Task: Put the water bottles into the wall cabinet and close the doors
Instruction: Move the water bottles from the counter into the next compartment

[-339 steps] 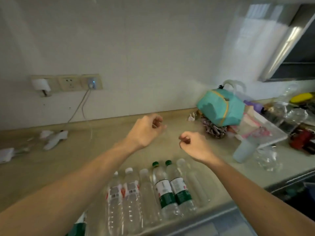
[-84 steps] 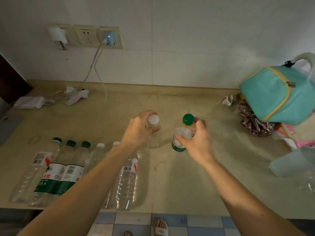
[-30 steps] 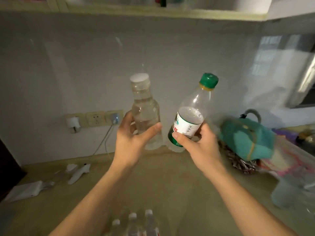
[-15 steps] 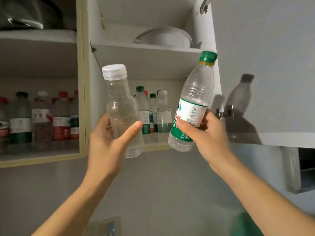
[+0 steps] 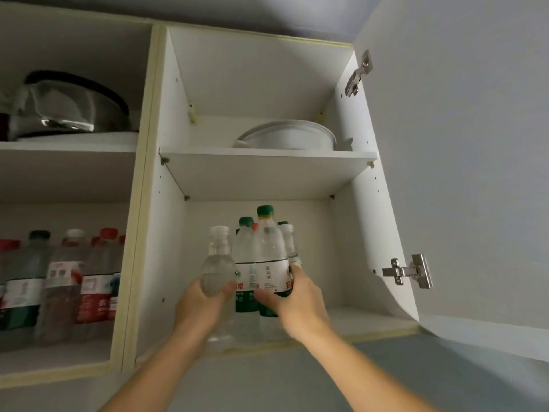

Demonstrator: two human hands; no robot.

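Observation:
I look up into the open wall cabinet [image 5: 353, 318]. My left hand [image 5: 197, 307] grips a clear white-capped bottle [image 5: 218, 263] at the front of the right compartment's lower shelf. My right hand [image 5: 300, 301] grips a green-capped bottle [image 5: 270, 257] with a white and green label, just to the right of it. Both bottles are upright and over the shelf's front edge. Behind them stand other green-capped bottles [image 5: 246, 254]. The right cabinet door [image 5: 463, 162] is swung open.
The left compartment's lower shelf holds several bottles [image 5: 59, 281] with red and green labels. A steel pan [image 5: 68, 105] sits on the left upper shelf, a white bowl [image 5: 291, 136] on the right upper shelf. Door hinges [image 5: 407, 270] jut out at right.
Both hands have moved forward and up, carrying the two bottles from in front of the cabinet onto the lower right shelf beside the bottles standing there.

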